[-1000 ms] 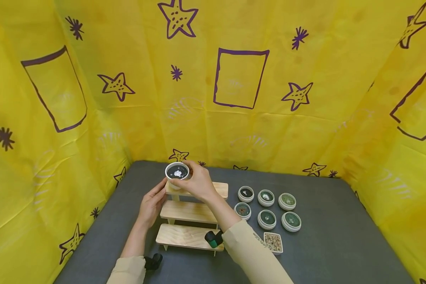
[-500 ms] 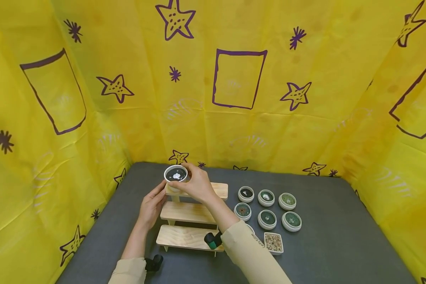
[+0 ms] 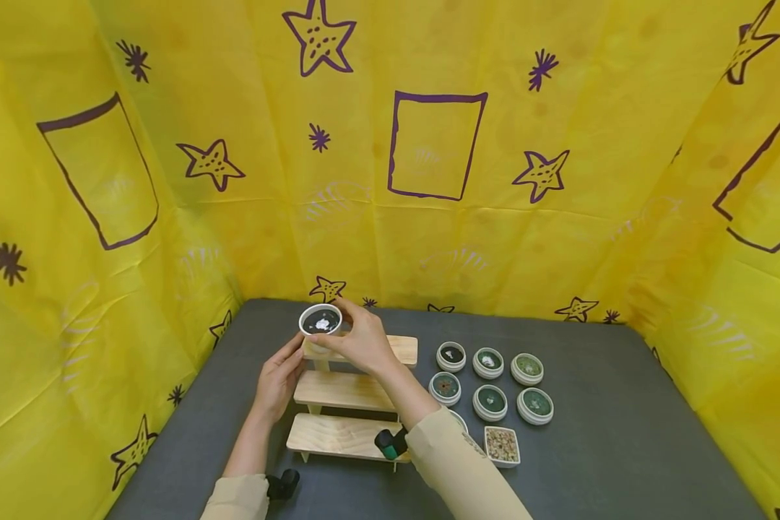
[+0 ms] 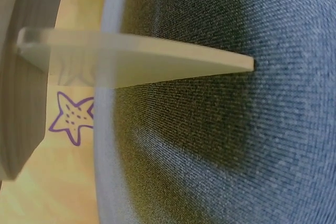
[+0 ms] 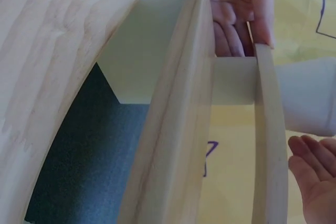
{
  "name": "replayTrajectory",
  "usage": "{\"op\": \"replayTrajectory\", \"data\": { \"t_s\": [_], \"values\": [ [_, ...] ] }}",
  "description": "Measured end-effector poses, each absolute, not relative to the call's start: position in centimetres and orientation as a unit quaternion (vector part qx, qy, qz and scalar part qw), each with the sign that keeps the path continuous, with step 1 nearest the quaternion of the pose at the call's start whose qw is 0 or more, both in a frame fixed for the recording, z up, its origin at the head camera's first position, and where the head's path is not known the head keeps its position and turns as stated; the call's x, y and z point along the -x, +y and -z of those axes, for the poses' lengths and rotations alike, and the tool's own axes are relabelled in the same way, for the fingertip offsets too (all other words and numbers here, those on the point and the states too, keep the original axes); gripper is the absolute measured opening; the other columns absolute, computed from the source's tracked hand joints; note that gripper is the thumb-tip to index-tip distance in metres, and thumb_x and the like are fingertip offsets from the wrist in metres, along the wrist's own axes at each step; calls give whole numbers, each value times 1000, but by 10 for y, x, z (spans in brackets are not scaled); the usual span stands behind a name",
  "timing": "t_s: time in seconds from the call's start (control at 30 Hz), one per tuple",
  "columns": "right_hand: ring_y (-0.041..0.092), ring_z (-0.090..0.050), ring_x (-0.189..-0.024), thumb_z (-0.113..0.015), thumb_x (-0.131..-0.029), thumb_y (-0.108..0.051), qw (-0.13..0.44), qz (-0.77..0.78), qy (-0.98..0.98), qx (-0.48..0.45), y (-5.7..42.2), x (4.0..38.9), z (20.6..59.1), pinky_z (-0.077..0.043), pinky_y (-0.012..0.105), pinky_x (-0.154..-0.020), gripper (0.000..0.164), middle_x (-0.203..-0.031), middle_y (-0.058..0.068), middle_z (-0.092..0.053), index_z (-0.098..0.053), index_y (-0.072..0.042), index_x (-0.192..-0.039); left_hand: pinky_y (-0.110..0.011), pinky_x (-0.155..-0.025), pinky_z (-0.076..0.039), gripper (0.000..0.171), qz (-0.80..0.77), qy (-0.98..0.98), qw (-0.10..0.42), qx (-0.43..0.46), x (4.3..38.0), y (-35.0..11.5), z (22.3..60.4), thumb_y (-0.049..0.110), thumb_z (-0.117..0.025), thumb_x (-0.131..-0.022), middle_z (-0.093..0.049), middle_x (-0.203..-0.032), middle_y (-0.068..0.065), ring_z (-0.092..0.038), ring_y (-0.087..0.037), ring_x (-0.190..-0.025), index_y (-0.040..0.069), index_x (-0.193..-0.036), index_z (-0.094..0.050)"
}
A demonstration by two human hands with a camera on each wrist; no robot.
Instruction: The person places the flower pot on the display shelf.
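At the left end of the top shelf of a three-tier wooden stand (image 3: 347,390), my right hand (image 3: 366,338) pinches a small white cup (image 3: 321,321) with a dark filling and a white patch. In the right wrist view the cup's (image 5: 310,95) base meets the top board (image 5: 270,145), with several right-hand fingers (image 5: 317,174) beside it. My left hand (image 3: 278,383) grips that same end of the stand; its fingers (image 5: 228,32) lie beside a pale support. The left wrist view shows a support (image 4: 173,61) of the stand and neither hand.
Right of the stand are several small white pots, among them a green-filled pot (image 3: 536,406) and a dark-filled one (image 3: 451,354). A square dish (image 3: 502,445) of pebble-like bits sits in front of them. Yellow patterned cloth (image 3: 429,238) surrounds the dark tabletop (image 3: 598,433).
The cup in my right hand has shifted slightly left and down over the top shelf. My left hand stays at the stand's end.
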State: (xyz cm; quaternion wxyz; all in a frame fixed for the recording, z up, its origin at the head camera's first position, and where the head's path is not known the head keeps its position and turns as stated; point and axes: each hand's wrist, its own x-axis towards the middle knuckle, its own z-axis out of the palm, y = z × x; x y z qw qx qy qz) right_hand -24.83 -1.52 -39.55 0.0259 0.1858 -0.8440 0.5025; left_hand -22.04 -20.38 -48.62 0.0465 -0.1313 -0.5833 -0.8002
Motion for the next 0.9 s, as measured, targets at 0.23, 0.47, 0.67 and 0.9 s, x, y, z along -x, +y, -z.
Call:
{"op": "replayTrajectory", "data": {
  "t_s": [0.23, 0.47, 0.67, 0.9],
  "values": [
    [24, -55, -132, -80, -77, -51, 35, -509, -842, -174, 0, 243, 390, -49, 45, -106, 83, -141, 4, -59, -47, -20, -147, -7, -98, -45, 49, 792, -595, 51, 123, 220, -204, 489, 8, -41, -105, -60, -127, 29, -55, 12, -118, -4, -150, -29],
    [25, -53, -134, -81, -75, -53, 56, -509, -843, -166, 20, 238, 387, -46, 49, -109, 83, -141, 4, -59, -51, -20, -144, -6, -99, -44, 52, 791, -598, 53, 117, 221, -203, 488, 10, -42, -105, -60, -126, 30, -55, 13, -118, -12, -149, -25],
    [25, -56, -132, -83, -75, -45, 91, -514, -838, -160, 40, 231, 389, -46, 50, -110, 75, -138, 4, -62, -56, -21, -140, -7, -98, -46, 53, 792, -597, 58, 114, 222, -200, 487, 8, -43, -105, -60, -125, 29, -56, 12, -117, -14, -148, -24],
    [23, -55, -133, -83, -77, -40, 106, -518, -835, -153, 65, 221, 394, -44, 51, -111, 70, -140, -2, -60, -55, -28, -140, -7, -97, -46, 47, 792, -598, 62, 109, 220, -200, 486, 10, -44, -105, -61, -125, 29, -56, 13, -116, -4, -149, -34]
  ]
}}
